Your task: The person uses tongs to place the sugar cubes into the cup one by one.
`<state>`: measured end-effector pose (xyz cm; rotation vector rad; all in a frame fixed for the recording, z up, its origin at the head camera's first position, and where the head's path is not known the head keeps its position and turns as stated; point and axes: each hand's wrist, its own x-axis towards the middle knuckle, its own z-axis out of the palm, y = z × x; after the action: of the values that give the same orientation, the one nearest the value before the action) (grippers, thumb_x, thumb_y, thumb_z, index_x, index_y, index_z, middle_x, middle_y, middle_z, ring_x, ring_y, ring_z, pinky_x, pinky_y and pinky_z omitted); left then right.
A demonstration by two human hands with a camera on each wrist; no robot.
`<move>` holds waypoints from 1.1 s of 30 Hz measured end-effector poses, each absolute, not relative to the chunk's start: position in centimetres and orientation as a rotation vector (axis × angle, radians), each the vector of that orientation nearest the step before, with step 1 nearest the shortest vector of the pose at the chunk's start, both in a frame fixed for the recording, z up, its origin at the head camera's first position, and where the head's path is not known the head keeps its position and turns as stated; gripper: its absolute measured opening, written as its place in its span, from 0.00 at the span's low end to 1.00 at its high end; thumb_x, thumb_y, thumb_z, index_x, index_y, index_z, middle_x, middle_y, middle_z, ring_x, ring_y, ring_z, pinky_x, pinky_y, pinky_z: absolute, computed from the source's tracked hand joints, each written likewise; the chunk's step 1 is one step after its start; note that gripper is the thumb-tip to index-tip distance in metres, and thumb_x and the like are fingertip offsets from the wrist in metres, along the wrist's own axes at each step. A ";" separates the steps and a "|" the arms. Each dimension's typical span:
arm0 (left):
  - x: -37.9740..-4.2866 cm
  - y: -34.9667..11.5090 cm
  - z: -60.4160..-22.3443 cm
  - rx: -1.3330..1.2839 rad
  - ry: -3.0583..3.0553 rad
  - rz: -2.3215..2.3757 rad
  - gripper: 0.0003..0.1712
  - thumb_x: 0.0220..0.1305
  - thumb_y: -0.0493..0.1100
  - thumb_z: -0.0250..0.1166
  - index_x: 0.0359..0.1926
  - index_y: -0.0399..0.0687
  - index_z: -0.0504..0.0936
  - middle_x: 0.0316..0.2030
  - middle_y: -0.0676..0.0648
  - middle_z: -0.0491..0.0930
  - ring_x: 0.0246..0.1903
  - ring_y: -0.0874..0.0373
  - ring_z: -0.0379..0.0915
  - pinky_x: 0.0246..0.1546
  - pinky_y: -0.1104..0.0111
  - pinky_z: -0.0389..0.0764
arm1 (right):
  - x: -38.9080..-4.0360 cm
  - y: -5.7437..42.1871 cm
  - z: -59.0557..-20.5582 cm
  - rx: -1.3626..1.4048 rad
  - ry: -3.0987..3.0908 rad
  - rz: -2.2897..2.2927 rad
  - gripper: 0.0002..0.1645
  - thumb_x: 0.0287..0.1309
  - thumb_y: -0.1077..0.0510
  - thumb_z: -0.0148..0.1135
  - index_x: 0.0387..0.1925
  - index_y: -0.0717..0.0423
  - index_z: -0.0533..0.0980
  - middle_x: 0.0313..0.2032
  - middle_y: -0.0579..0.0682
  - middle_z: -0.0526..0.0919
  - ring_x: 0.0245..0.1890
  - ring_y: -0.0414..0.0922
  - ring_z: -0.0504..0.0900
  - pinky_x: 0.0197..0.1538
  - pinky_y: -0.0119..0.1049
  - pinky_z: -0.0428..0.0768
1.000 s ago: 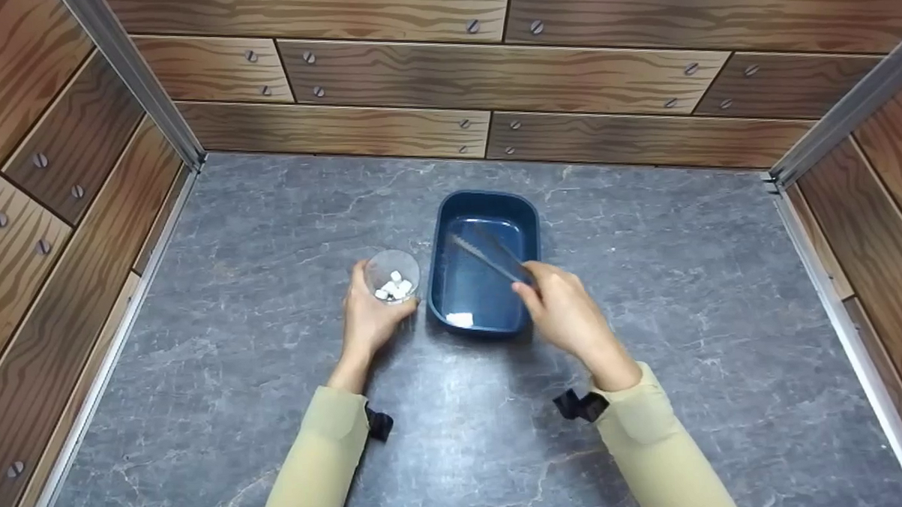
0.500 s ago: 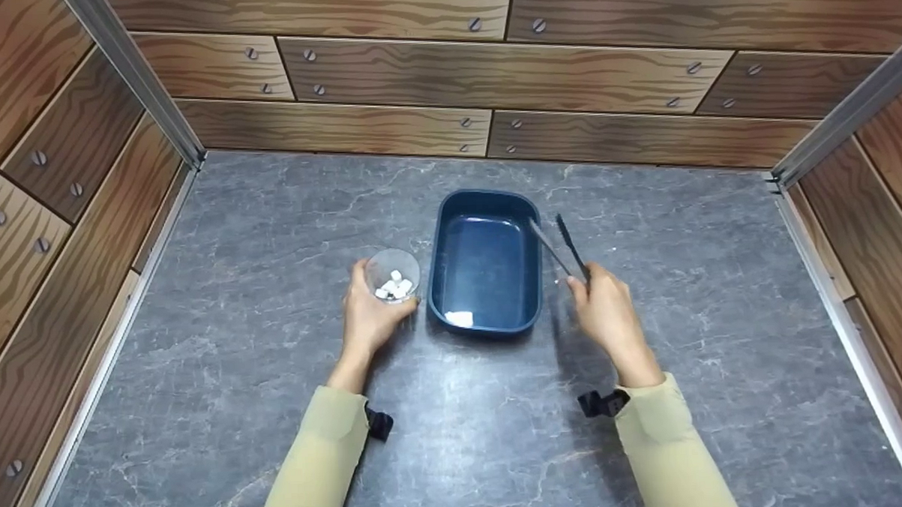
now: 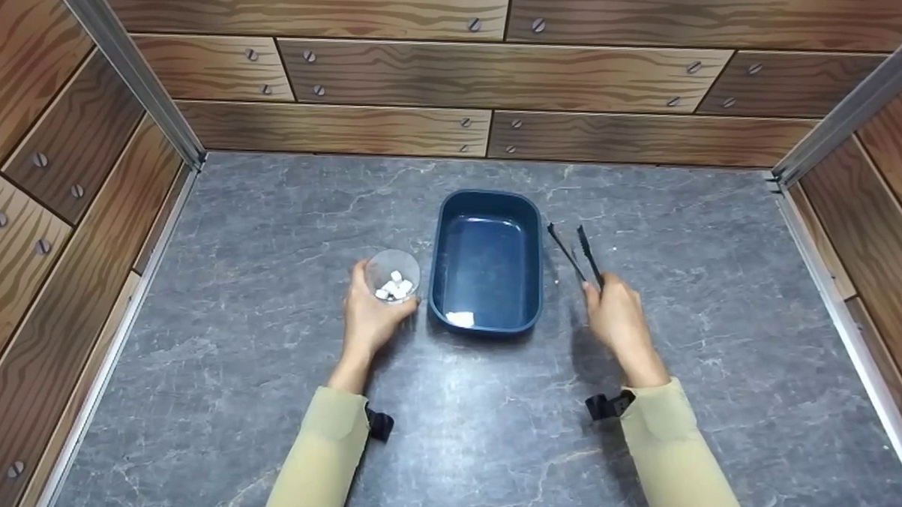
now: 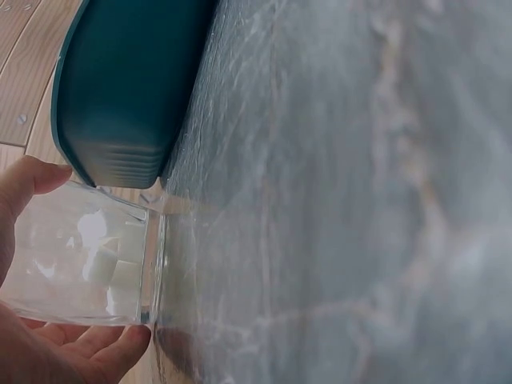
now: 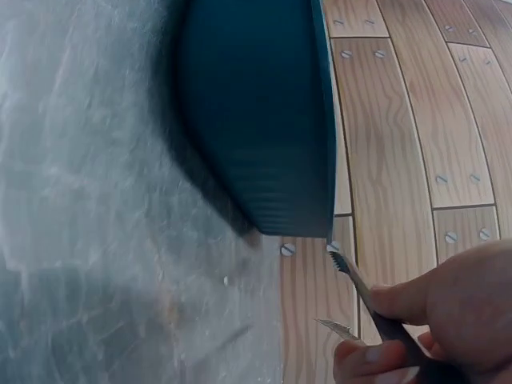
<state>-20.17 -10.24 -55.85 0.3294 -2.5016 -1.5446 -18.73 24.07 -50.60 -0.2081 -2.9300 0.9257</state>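
My left hand [image 3: 372,320] holds a clear glass cup [image 3: 380,265], fingers on its left side and thumb on its near right. Several small white cubes [image 3: 397,288] lie at the bottom; the left wrist view shows them through the wall of the cup [image 4: 60,248]. Just right of it stands a dark blue rectangular basin [image 3: 485,271] with nothing in it. Beyond the basin's right side, my right hand [image 3: 618,315] grips a pair of dark tongs [image 3: 591,256]. Their serrated arms [image 5: 370,300] are spread apart, with nothing between the tips.
The grey marbled tabletop [image 3: 269,215] is bounded by wood-patterned panels [image 3: 384,68] at the back and both sides, with metal strips along the corners. A tiny white speck [image 3: 556,282] lies on the surface right of the basin.
My right hand has carried the tongs from over the basin out past its right side, and their arms now show spread. My left hand and the cup have stayed put.
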 end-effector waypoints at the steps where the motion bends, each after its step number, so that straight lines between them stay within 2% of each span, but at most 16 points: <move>1: -20.2 -10.3 -55.9 0.329 -2.501 -1.544 0.58 0.31 0.45 0.81 0.67 0.42 0.64 0.57 0.34 0.74 0.55 0.40 0.71 0.58 0.52 0.71 | -18.7 24.2 -50.7 -0.214 -2.938 0.923 0.24 0.71 0.57 0.50 0.56 0.76 0.69 0.45 0.76 0.77 0.48 0.70 0.77 0.52 0.62 0.74; 5: -20.2 -10.2 -55.8 0.317 -2.501 -1.537 0.57 0.32 0.45 0.81 0.67 0.42 0.64 0.57 0.35 0.74 0.56 0.41 0.71 0.58 0.53 0.71 | -18.8 24.6 -51.0 -0.255 -3.004 0.910 0.24 0.72 0.56 0.49 0.55 0.75 0.69 0.45 0.76 0.77 0.49 0.71 0.76 0.51 0.62 0.74; 9: -20.2 -10.2 -55.7 0.318 -2.511 -1.529 0.57 0.32 0.46 0.81 0.66 0.42 0.64 0.57 0.35 0.74 0.56 0.41 0.71 0.58 0.53 0.71 | -19.0 25.0 -51.3 -0.278 -3.091 0.863 0.22 0.72 0.54 0.48 0.49 0.72 0.71 0.42 0.74 0.78 0.47 0.70 0.77 0.48 0.62 0.75; 13: -20.2 -10.2 -55.7 0.323 -2.513 -1.526 0.58 0.31 0.46 0.81 0.67 0.42 0.64 0.58 0.35 0.74 0.56 0.41 0.70 0.59 0.53 0.70 | -19.2 25.4 -51.5 -0.272 -3.144 0.827 0.21 0.71 0.55 0.49 0.47 0.74 0.71 0.44 0.75 0.77 0.49 0.71 0.75 0.51 0.62 0.74; 19: -20.3 -10.2 -55.7 0.323 -2.510 -1.525 0.58 0.31 0.46 0.81 0.67 0.42 0.64 0.58 0.35 0.74 0.56 0.41 0.70 0.58 0.52 0.70 | -19.6 25.7 -51.9 -0.220 -3.211 0.771 0.22 0.65 0.61 0.50 0.51 0.77 0.70 0.47 0.75 0.76 0.52 0.71 0.73 0.55 0.61 0.72; 22: -20.3 -10.2 -55.7 0.319 -2.509 -1.526 0.58 0.31 0.46 0.81 0.67 0.41 0.64 0.58 0.35 0.74 0.56 0.40 0.70 0.58 0.52 0.71 | -19.6 25.7 -52.0 -0.205 -3.241 0.738 0.20 0.63 0.62 0.51 0.48 0.78 0.71 0.47 0.75 0.74 0.53 0.71 0.72 0.57 0.61 0.71; 28: -20.3 -10.3 -55.7 0.320 -2.508 -1.525 0.58 0.31 0.46 0.81 0.67 0.41 0.64 0.57 0.35 0.74 0.55 0.40 0.71 0.58 0.52 0.71 | -19.6 25.7 -51.9 -0.263 -3.295 0.678 0.13 0.62 0.60 0.55 0.39 0.70 0.73 0.44 0.70 0.75 0.49 0.69 0.75 0.52 0.62 0.74; 33: -20.3 -10.3 -55.5 0.320 -2.508 -1.534 0.58 0.31 0.45 0.81 0.67 0.42 0.64 0.57 0.34 0.74 0.55 0.40 0.71 0.57 0.52 0.71 | -20.0 25.9 -51.9 -0.287 -3.343 0.611 0.12 0.62 0.58 0.59 0.38 0.65 0.74 0.43 0.68 0.77 0.47 0.67 0.77 0.48 0.62 0.76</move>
<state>-20.28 -10.29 -55.53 0.3202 -2.5077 -1.5341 -19.95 25.89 -51.86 -0.2874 -3.3434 0.6111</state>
